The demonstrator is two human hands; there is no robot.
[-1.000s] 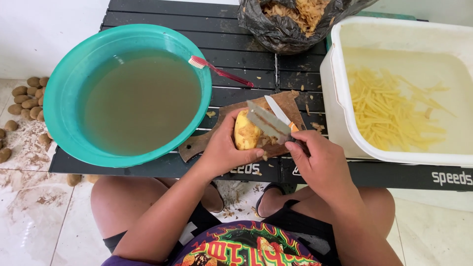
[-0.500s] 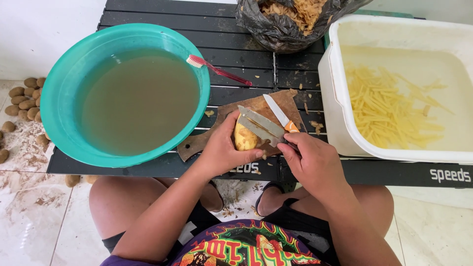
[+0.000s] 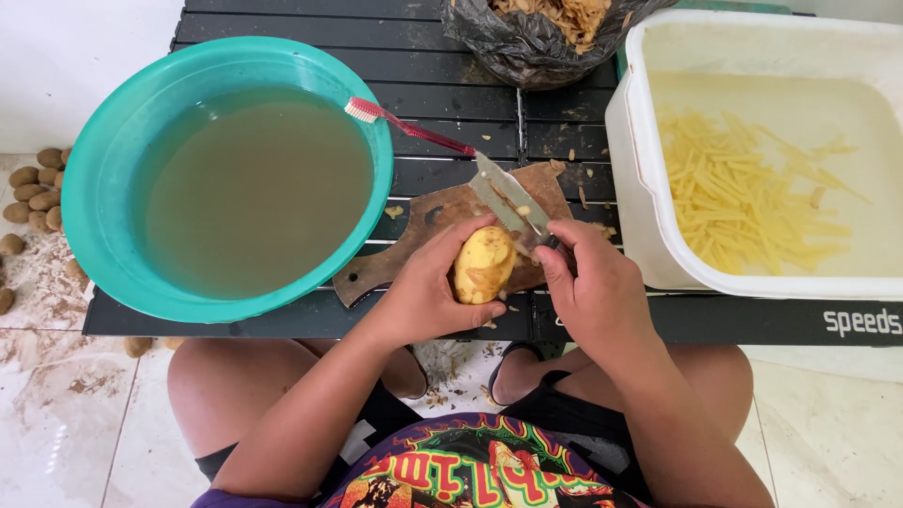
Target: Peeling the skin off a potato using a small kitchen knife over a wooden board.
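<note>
My left hand (image 3: 433, 287) grips a yellow, partly peeled potato (image 3: 483, 265) just above the near end of a small brown cutting board (image 3: 442, 221). My right hand (image 3: 593, 287) holds a knife (image 3: 508, 195) by the handle, its blade pointing away from me over the board, right beside the potato. Both hands are close together at the front edge of the black slatted table (image 3: 282, 28).
A teal basin (image 3: 103, 141) of murky water sits at left with a red toothbrush (image 3: 404, 127) on its rim. A white tub (image 3: 640, 141) with water and potato strips stands at right. A black bag of peels (image 3: 536, 42) lies behind. Unpeeled potatoes (image 3: 33, 193) lie on the floor.
The potato has turned upright in my left hand and come nearer to me. The knife has lifted off it, and its blade now points away over the board.
</note>
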